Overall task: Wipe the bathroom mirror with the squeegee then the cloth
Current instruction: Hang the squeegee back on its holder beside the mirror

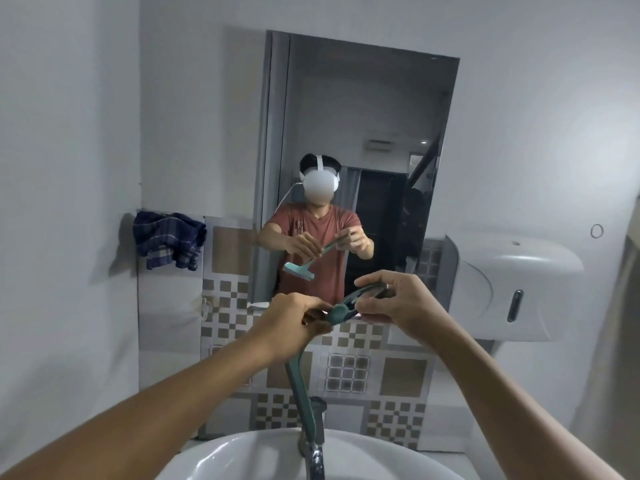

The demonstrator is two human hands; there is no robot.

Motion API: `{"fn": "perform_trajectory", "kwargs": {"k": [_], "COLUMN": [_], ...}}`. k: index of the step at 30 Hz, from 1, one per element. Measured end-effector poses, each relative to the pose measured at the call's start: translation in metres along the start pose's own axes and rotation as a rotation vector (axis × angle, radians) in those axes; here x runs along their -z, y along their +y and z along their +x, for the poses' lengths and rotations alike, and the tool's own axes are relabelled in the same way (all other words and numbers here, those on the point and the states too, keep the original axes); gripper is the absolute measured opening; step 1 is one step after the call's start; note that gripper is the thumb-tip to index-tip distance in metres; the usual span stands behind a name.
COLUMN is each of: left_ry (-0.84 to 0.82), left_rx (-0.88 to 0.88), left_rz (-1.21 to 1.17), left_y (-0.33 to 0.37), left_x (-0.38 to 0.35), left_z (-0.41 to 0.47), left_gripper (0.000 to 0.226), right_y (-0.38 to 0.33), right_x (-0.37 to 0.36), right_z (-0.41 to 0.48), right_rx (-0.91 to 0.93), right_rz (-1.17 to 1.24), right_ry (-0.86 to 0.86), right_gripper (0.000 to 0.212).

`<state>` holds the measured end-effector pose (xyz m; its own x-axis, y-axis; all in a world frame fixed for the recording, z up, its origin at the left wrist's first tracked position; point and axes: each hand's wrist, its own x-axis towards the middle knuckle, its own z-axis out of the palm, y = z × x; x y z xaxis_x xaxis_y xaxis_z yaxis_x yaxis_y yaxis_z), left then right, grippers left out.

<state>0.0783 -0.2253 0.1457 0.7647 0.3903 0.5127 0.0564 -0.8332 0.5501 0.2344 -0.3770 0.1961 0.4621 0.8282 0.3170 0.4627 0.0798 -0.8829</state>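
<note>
While held out in front of the mirror (363, 133) and above the white sink (221, 459), both hands grasping the teal squeegee (337, 311). Left hand (291, 320) closed around the part just below the round hub, fingers curled over it, blade end hanging down past the wrist toward the tap (317, 455). Right hand (394, 299) pinching the upper end of the handle between thumb and fingertips, that end angled up and to the right. Squeegee clear of the glass — not touching it, in mid-air between the two hands. Blade shown pale blue in the reflection, tilted down to the left, under the mirrored hands of a person in a reddish shirt. Cloth (169, 239) — dark blue checked — draped on the wall to the left of the mirror, bunched, well apart from both hands. White dispenser (512, 285) mounted on the wall to the right of the mirror, near its lower corner. Checked brown and white tiles (349, 372) behind the tap, below the mirror's bottom edge.
</note>
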Motion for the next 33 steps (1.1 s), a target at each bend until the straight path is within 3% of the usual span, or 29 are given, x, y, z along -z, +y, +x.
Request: {"fn": "perform_trajectory", "kwargs": {"k": [10, 14, 18, 26, 33], "left_ry": [0.164, 0.198, 0.258, 0.325, 0.374], "left_rx": [0.212, 0.168, 0.146, 0.246, 0.326], "left_rz": [-0.41, -0.387, -0.328, -0.225, -0.303], "left_y": [-0.005, -0.01, -0.024, -0.066, -0.11], "left_x": [0.028, 0.047, 0.059, 0.072, 0.08], "left_z": [-0.012, -0.017, -0.021, -0.037, -0.049], "left_gripper": [0.02, 0.03, 0.023, 0.029, 0.039], "right_y": [-0.012, -0.012, -0.008, 0.01, 0.039], "right_x": [-0.048, -0.071, -0.095, -0.15, -0.195], "right_z": [0.023, 0.031, 0.041, 0.063, 0.094], "right_rx": [0.163, 0.201, 0.188, 0.118, 0.022], "right_rz": [0.172, 0.323, 0.417, 0.409, 0.425], "right_ry": [0.007, 0.018, 0.009, -0.045, -0.113], "right_gripper": [0.021, 0.022, 0.025, 0.025, 0.025]}}
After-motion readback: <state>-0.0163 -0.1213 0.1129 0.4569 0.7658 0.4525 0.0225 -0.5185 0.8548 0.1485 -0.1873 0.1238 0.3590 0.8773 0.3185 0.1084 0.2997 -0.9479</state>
